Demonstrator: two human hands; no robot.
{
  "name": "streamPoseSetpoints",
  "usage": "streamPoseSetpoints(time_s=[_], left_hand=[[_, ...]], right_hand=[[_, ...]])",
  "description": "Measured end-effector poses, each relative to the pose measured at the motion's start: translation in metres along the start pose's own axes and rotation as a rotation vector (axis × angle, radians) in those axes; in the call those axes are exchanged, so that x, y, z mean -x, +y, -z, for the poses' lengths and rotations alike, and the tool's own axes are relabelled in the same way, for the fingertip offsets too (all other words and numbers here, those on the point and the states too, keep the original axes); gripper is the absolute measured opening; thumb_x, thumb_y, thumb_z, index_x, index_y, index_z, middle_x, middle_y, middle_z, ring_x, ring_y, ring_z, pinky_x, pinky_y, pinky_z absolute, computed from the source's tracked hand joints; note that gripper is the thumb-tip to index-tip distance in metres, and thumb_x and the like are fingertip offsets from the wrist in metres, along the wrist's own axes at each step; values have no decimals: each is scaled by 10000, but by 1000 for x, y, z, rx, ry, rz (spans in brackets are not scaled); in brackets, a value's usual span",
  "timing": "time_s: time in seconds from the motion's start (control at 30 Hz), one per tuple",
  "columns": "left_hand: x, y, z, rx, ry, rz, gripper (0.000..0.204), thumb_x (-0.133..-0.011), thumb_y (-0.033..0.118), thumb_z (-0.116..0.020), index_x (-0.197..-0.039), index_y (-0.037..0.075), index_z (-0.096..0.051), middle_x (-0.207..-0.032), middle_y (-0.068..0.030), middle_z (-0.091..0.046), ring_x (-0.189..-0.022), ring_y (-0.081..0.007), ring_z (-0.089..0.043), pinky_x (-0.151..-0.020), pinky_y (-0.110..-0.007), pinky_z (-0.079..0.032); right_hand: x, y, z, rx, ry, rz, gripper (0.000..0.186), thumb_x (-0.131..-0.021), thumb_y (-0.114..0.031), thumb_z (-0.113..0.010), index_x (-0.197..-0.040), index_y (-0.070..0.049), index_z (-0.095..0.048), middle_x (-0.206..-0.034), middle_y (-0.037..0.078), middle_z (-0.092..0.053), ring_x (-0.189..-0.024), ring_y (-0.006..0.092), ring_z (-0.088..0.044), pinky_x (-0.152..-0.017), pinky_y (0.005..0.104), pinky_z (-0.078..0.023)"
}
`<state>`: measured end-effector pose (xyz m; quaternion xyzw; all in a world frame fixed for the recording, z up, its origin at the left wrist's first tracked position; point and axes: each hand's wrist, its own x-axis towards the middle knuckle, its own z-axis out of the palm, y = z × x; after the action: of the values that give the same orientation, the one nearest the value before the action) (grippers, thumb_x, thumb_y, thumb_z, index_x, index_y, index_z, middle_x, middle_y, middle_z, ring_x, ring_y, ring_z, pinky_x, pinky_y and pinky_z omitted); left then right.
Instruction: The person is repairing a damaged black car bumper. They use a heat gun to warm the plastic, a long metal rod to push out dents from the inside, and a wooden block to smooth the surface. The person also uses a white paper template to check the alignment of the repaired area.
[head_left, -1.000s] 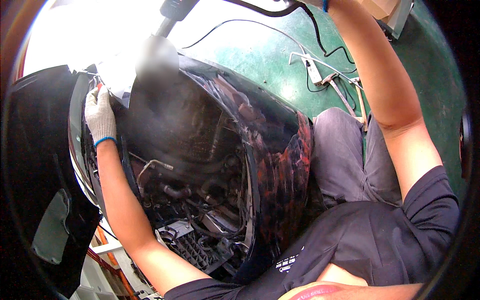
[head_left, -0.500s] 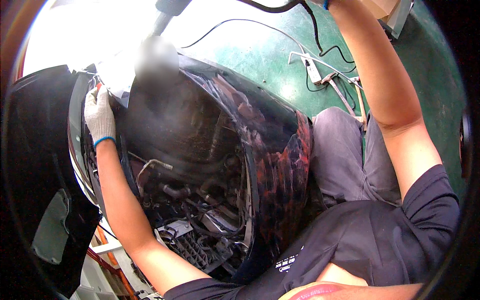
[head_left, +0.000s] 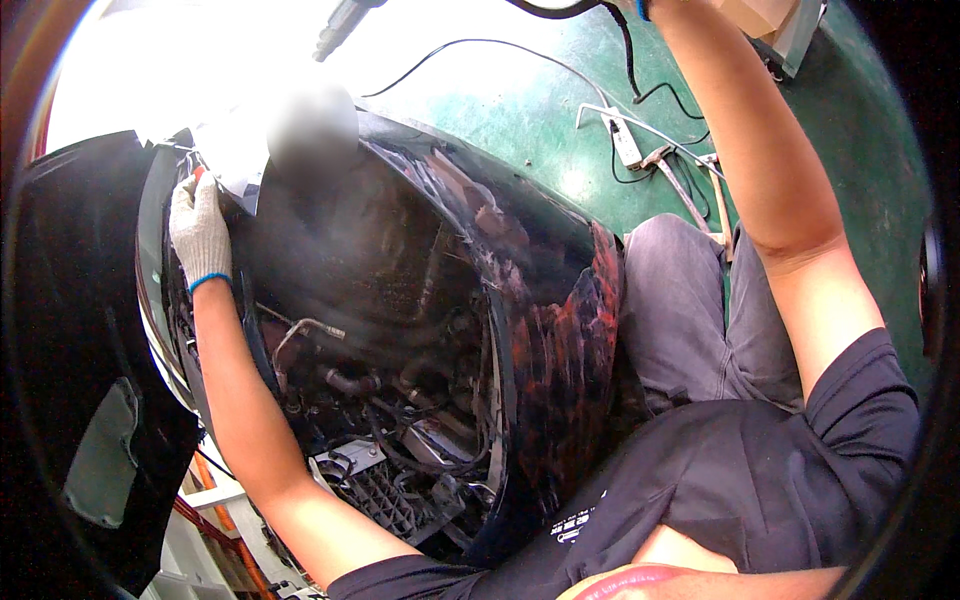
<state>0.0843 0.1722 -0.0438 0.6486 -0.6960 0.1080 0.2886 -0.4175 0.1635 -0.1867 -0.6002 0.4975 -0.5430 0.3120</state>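
My left hand (head_left: 200, 225), in a white knit glove, is closed at the car body's left edge on a small red thing (head_left: 199, 172), mostly hidden, beside a bright, pale piece (head_left: 220, 160). My right hand (head_left: 628, 8) is at the top edge, mostly out of view; its fingers are hidden. Left of it hangs a grey tool (head_left: 348, 25) with a metal end and black cable (head_left: 627, 50), above a blurred patch and glare. Below lies a scuffed black car body (head_left: 550, 330) round an open cavity with pipes and hoses (head_left: 360, 385).
A black panel (head_left: 80, 300) stands at the left. On the green floor (head_left: 540, 130) at right lie a power strip (head_left: 620, 137), hammers (head_left: 675, 180), a bent bar (head_left: 590, 110) and cables. A cardboard box (head_left: 755, 18) is at top right. My bent legs (head_left: 670, 310) are beside the car body.
The grey tool has lifted away from the blurred patch, so its tip shows higher. The black cable and my right hand have shifted slightly. My left hand stays in place.
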Motion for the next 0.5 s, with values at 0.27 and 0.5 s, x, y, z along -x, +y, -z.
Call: streamPoseSetpoints(time_s=[0.27, 0.5], left_hand=[[0, -4, 1, 62, -8, 34, 334, -1032, 307, -643, -1152, 3, -710, -990, -44, -696, -879, -121, -611, -816, -307, -501], [-2, -8, 0, 51, 4, -6, 325, -1035, 299, -643, -1157, 6, -709, -986, -35, -691, -876, -112, -606, -806, -299, -496]], right_hand=[[3, -9, 4, -69, -87, -76, 599, -828, -465, -837, -1213, -15, -743, -844, 59, -714, -689, 143, -637, -625, 308, -520], [7, -8, 7, 74, -9, -94, 574, -824, -479, -842, -1179, -33, -773, -804, 38, -701, -671, 136, -628, -621, 307, -517]])
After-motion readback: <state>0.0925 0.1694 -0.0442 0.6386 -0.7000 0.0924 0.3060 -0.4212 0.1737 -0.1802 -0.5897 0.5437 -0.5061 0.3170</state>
